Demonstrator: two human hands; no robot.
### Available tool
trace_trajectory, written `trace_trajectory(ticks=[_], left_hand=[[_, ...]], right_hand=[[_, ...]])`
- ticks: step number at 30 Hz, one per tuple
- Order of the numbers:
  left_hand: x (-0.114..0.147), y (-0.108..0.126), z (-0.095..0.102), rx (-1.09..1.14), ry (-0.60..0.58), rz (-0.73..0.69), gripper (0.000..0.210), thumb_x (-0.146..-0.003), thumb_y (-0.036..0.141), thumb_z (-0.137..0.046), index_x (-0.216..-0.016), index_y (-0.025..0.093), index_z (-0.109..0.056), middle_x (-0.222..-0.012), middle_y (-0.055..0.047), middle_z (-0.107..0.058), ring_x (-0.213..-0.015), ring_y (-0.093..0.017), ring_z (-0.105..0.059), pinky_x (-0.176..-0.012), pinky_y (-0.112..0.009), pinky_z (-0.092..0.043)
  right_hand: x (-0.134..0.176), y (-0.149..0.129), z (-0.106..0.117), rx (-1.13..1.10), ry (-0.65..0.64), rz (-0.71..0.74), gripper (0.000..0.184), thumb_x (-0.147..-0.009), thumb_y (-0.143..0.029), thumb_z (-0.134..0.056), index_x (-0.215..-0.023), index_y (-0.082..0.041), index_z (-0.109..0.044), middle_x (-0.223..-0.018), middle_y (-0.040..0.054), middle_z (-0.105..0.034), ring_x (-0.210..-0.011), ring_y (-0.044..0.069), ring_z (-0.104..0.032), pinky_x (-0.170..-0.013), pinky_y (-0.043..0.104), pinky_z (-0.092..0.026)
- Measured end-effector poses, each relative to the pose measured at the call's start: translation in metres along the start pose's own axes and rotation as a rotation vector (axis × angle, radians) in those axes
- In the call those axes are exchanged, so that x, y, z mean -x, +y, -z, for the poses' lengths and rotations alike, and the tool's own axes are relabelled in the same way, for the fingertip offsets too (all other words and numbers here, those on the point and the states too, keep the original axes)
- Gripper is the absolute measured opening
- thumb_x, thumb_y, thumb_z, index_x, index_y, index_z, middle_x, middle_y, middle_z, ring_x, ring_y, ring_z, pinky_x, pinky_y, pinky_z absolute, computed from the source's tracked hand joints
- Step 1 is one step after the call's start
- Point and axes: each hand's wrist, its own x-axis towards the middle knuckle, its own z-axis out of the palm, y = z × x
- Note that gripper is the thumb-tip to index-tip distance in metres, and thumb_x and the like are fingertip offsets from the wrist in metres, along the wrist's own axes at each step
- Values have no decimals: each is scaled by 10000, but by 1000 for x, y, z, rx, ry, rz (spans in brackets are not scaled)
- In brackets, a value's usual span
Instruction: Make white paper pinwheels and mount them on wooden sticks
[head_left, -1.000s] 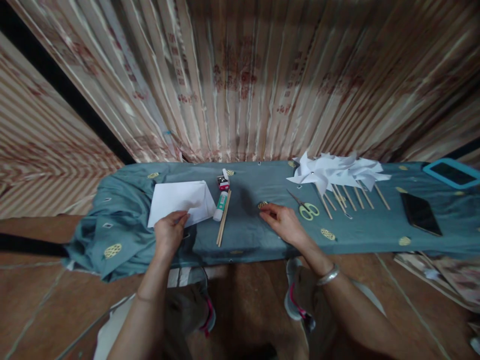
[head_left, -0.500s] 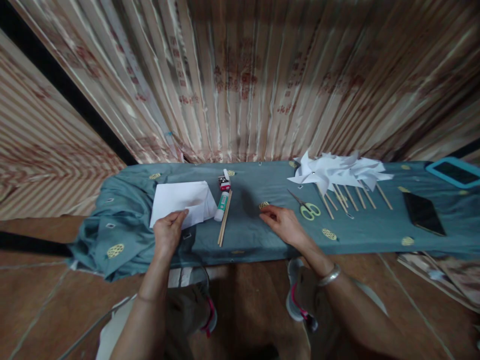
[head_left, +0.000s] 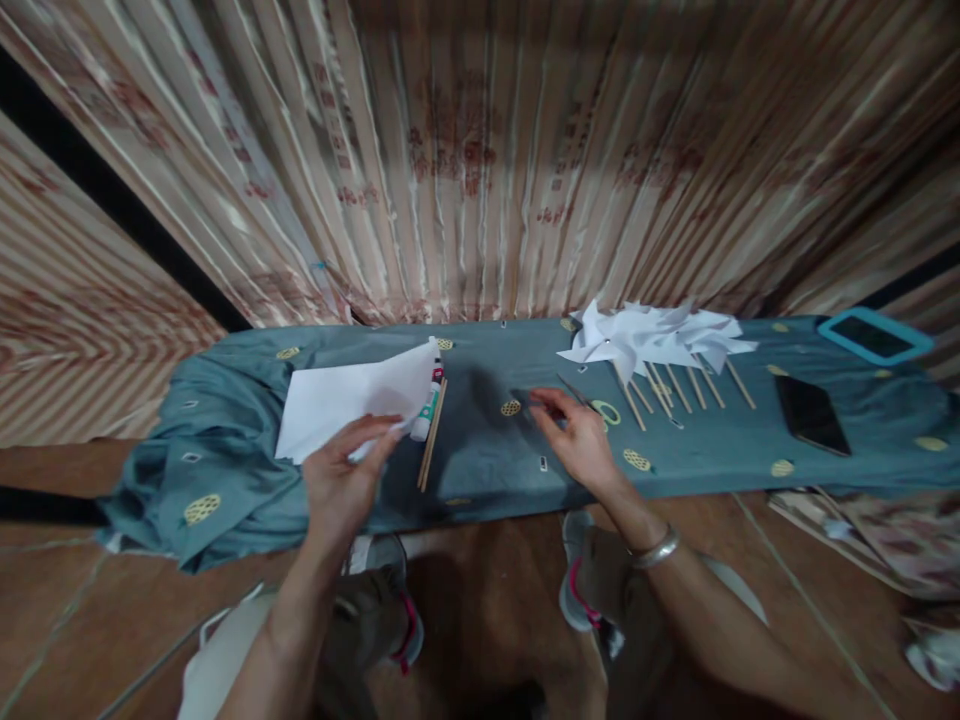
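Left hand (head_left: 341, 480) has the white paper (head_left: 345, 400) pinched between thumb and fingers, its right-hand corner raised off the table (head_left: 480, 470), the rest spread out to the left! That raised edge partly covers the glue stick (head_left: 422, 418) and a small red item (head_left: 438, 372), with two wooden sticks (head_left: 433, 440) lying just beside.

Over to the right hand (head_left: 581, 440): fingers curled, a narrow gap to the thumb, nothing visible in that grip, and it partly hides the green-handled scissors (head_left: 606, 411). Beyond them, a cluster of white paper pinwheels (head_left: 652, 340), stick handles towards the person. Far right, a dark phone (head_left: 810, 415) lies near a blue-framed tablet (head_left: 874, 335).
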Motion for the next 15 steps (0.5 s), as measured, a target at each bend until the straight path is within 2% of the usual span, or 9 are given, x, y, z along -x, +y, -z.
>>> trace_trajectory(ticks=[2,3,5,7,9,11,15], left_hand=[[17,17,-24,47,-246,-104,145,-768,375,-666,-749,261,-754,-889,-22,-771,-943,-228,-700,-1014,-414,-471],[26,22,-37,91,-352,-142,138,-778,353,-658,-739,262,-754,-869,-28,-774,-897,-225,-712,-1002,-423,-479],[43,24,-62,164,-508,-160,133,-802,310,-638,-775,256,-757,-898,-46,-775,-909,-226,-716,-998,-429,-482],[56,20,-81,210,-578,-148,139,-810,298,-632,-817,248,-761,-923,-61,-774,-927,-225,-716,-984,-416,-492],[66,14,-93,223,-628,-106,157,-822,302,-619,-855,246,-762,-957,-68,-770,-951,-221,-711,-950,-386,-517],[72,10,-99,214,-663,-66,172,-830,314,-611,-878,248,-762,-984,-68,-766,-968,-217,-706,-933,-362,-528],[75,5,-102,167,-705,-42,197,-849,335,-593,-910,244,-756,-1003,-69,-762,-955,-211,-707,-921,-350,-532]], right_hand=[[5,2,11,89,69,99,440,-877,-315,-523,-1302,-201,-536,-1312,120,-610,-1208,259,-575,-1032,442,-444],[8,4,17,149,67,164,513,-862,-290,-534,-1363,-193,-479,-1419,139,-513,-1327,277,-466,-1086,476,-384],[16,8,28,257,-16,281,613,-824,-232,-558,-1420,-198,-416,-1555,145,-316,-1461,300,-236,-1139,530,-280],[25,16,35,325,-161,338,601,-791,-172,-576,-1381,-224,-475,-1576,131,-274,-1480,317,-164,-1131,568,-258],[34,24,38,347,-281,343,512,-770,-125,-583,-1272,-226,-580,-1540,133,-354,-1460,327,-230,-1107,581,-283],[42,33,38,338,-340,332,420,-768,-107,-594,-1173,-207,-641,-1480,147,-445,-1408,319,-345,-1087,567,-325],[53,42,31,243,-325,344,272,-818,-184,-638,-1087,-200,-677,-1341,142,-587,-1263,286,-514,-1037,512,-425]])
